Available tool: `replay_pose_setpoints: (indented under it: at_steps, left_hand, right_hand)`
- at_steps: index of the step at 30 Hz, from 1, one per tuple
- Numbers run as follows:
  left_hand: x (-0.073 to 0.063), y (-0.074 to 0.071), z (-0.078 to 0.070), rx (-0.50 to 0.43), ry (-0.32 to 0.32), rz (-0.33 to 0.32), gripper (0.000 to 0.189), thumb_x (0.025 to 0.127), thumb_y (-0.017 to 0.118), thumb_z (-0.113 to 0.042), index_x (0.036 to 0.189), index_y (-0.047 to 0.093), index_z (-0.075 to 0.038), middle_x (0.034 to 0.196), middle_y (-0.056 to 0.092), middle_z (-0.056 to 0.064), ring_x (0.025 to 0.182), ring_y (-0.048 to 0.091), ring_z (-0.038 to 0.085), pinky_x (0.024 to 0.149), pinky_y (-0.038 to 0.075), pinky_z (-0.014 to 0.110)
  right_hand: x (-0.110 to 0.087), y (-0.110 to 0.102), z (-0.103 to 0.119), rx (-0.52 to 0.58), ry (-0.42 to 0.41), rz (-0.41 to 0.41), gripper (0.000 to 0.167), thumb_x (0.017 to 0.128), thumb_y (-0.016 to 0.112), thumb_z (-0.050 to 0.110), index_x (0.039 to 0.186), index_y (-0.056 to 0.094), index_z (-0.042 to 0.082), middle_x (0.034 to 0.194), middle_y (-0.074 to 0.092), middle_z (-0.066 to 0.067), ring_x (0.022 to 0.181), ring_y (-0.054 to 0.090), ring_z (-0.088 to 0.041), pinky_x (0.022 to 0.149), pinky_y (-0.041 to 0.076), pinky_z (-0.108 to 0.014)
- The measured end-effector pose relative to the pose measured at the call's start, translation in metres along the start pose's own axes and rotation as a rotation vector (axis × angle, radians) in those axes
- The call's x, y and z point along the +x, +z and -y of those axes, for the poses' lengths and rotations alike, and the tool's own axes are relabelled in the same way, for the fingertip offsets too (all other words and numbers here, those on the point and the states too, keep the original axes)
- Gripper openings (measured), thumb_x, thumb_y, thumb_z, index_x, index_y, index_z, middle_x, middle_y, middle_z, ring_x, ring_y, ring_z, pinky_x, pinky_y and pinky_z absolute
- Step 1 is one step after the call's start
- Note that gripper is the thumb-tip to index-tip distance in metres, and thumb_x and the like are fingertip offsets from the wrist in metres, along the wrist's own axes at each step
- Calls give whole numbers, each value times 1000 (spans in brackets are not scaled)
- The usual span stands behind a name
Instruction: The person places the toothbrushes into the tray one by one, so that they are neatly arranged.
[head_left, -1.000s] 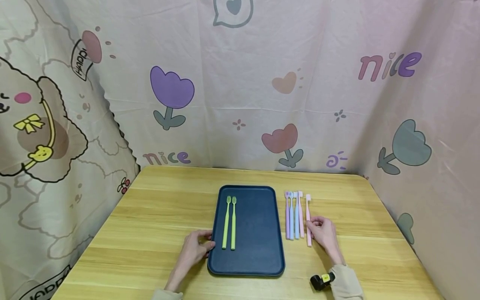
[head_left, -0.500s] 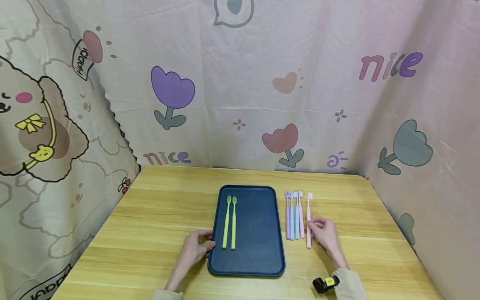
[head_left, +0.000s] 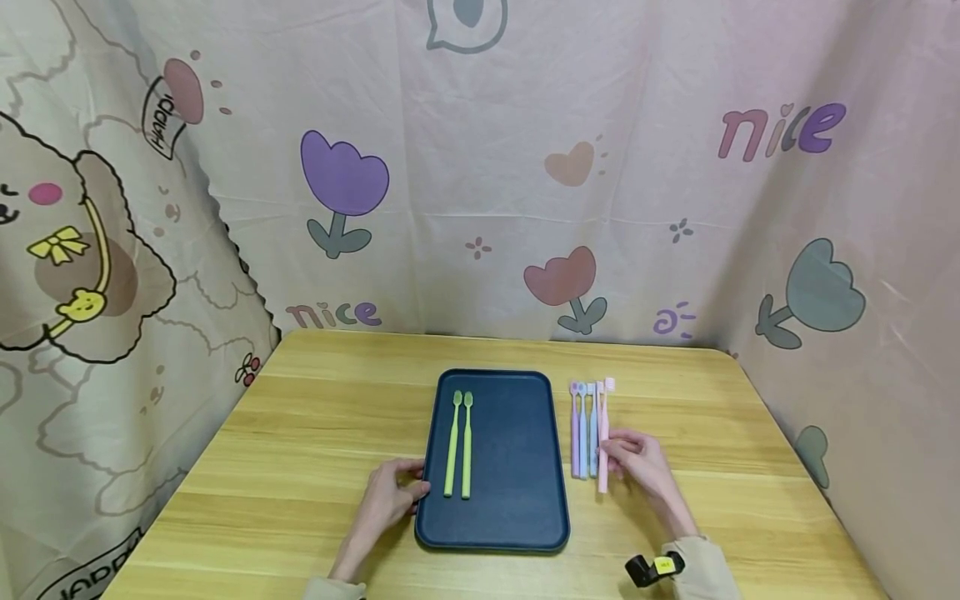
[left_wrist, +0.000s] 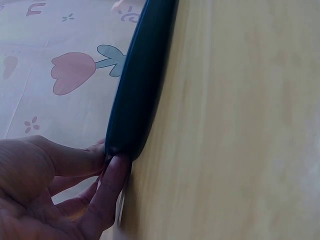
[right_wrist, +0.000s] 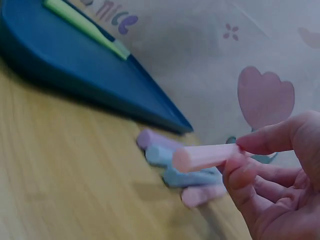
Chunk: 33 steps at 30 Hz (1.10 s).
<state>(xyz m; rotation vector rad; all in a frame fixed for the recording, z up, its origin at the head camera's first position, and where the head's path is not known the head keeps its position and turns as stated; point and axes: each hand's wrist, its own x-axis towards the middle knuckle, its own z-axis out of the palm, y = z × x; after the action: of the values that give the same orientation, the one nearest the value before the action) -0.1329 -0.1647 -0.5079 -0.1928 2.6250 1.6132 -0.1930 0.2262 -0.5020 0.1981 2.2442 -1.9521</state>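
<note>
My right hand (head_left: 643, 468) pinches a pink toothbrush (head_left: 605, 429) by its handle, its head pointing away. In the right wrist view this handle (right_wrist: 202, 157) is raised over the table, overlapping the row below it. That row holds a purple toothbrush (head_left: 575, 433), two blue toothbrushes (head_left: 583, 437) and another pink toothbrush (right_wrist: 200, 194), side by side right of the tray. My left hand (head_left: 390, 500) grips the left edge of the dark blue tray (head_left: 521, 475), with thumb and finger at the rim (left_wrist: 135, 110). Two green toothbrushes (head_left: 467, 450) lie parallel on the tray's left part.
The tray and brushes rest on a wooden table (head_left: 315, 417). A printed curtain (head_left: 465, 167) hangs behind it and at both sides. A black device with a yellow label (head_left: 654, 569) sits at my right wrist.
The pink toothbrush in my right hand has come up off the table and moved left, over the row's right end. My left hand, the tray and the green toothbrushes have stayed put.
</note>
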Motion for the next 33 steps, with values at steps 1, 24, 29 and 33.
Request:
replay_pose_setpoints:
  at_steps: [1, 24, 29, 33]
  left_hand:
    - [0, 0, 0, 3, 2, 1, 36, 84, 72, 7, 121, 68, 7, 104, 70, 17, 59, 62, 13, 51, 56, 24]
    - [0, 0, 1, 8, 5, -7, 36, 84, 73, 7, 119, 69, 7, 101, 70, 16, 58, 61, 14, 50, 56, 25]
    - [0, -1, 0, 14, -2, -3, 36, 84, 73, 7, 120, 68, 7, 102, 70, 16, 59, 62, 14, 51, 56, 25]
    - [-1, 0, 0, 5, 4, -1, 37, 83, 73, 7, 120, 68, 8, 103, 70, 17, 60, 63, 15, 51, 56, 25]
  right_hand:
    - [0, 2, 2, 3, 4, 12, 43, 93, 64, 2, 129, 52, -18, 84, 75, -4, 62, 61, -6, 56, 54, -18]
    - [5, 68, 17, 5, -114, 314, 28, 93, 65, 2, 111, 56, -18, 84, 73, -5, 71, 67, -8, 69, 62, -26]
    - [6, 88, 21, -16, -119, 324, 24, 94, 66, 3, 108, 58, -15, 81, 70, -3, 70, 67, -9, 70, 64, -31]
    - [8, 100, 21, -34, -133, 338, 24, 93, 67, 4, 107, 60, -14, 82, 72, -7, 68, 67, -10, 70, 65, -35]
